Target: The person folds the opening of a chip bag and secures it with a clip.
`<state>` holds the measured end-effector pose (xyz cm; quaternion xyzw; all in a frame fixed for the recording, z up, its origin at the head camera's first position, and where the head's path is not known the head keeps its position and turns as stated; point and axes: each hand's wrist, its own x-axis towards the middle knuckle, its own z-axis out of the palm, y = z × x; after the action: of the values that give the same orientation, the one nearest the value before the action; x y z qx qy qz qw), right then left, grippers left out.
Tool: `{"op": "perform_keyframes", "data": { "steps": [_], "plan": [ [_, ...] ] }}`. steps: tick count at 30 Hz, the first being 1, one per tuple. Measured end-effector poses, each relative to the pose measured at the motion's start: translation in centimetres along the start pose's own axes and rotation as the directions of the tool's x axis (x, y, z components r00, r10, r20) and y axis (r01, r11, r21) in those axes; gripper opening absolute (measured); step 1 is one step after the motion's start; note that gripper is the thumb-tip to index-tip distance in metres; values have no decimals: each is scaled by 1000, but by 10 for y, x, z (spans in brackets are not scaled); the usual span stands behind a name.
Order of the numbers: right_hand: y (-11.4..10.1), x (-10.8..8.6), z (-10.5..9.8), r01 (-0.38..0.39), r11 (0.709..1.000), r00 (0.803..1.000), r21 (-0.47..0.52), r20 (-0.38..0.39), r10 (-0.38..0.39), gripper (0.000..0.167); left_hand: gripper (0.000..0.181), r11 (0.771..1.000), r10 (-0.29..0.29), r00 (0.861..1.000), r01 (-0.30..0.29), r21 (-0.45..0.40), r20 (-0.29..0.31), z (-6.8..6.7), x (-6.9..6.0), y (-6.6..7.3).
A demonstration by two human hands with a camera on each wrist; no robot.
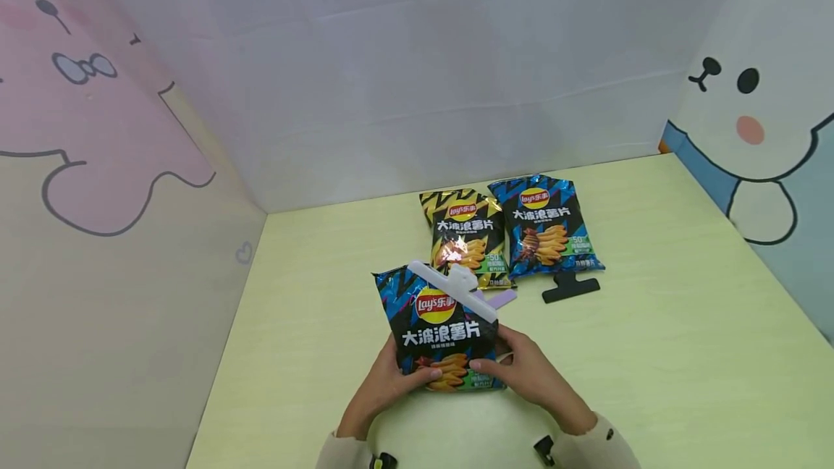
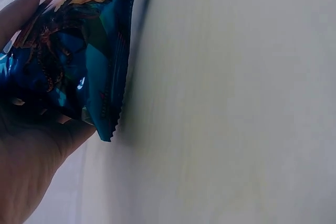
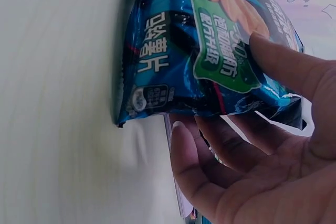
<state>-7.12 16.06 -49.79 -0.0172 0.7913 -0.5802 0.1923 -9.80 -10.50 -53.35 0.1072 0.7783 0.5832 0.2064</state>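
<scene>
A blue and black chip bag (image 1: 443, 339) is held between both hands near the table's front. A white clip (image 1: 454, 290) lies slantwise across its top. The left hand (image 1: 389, 382) grips the bag's left side, thumb on the front, as the left wrist view also shows at the bag's corner (image 2: 79, 61). On the other side the right hand (image 1: 531, 375) holds the bag with its thumb on the front; in the right wrist view this hand (image 3: 262, 156) has its fingers beneath the bag (image 3: 178, 51).
Behind the held bag lie a yellow and black chip bag (image 1: 465, 237) and another blue one (image 1: 547, 226). A black clip (image 1: 570, 287) lies below the blue bag. A purple clip (image 1: 502, 300) shows partly behind the held bag. Printed fabric walls surround the table (image 1: 684, 295).
</scene>
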Motion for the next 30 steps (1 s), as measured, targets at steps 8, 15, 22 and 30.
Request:
{"op": "perform_keyframes", "data": {
  "steps": [8,15,22,30],
  "plan": [
    [-4,3,3,3,999,1000,-46,-22,-4,64,86,1000,-2,1000,2,1,-31,-3,-1,2],
    [-13,10,2,15,999,999,-52,-30,-16,59,85,1000,11,996,-11,-6,-86,-6,0,4],
    [-18,17,2,56,997,998,-52,-18,-57,55,84,1000,17,993,-19,-14,-117,-13,1,7],
    [-24,30,10,79,996,994,-36,-77,-82,53,87,997,25,988,-15,71,-152,-28,6,19]
  ]
}}
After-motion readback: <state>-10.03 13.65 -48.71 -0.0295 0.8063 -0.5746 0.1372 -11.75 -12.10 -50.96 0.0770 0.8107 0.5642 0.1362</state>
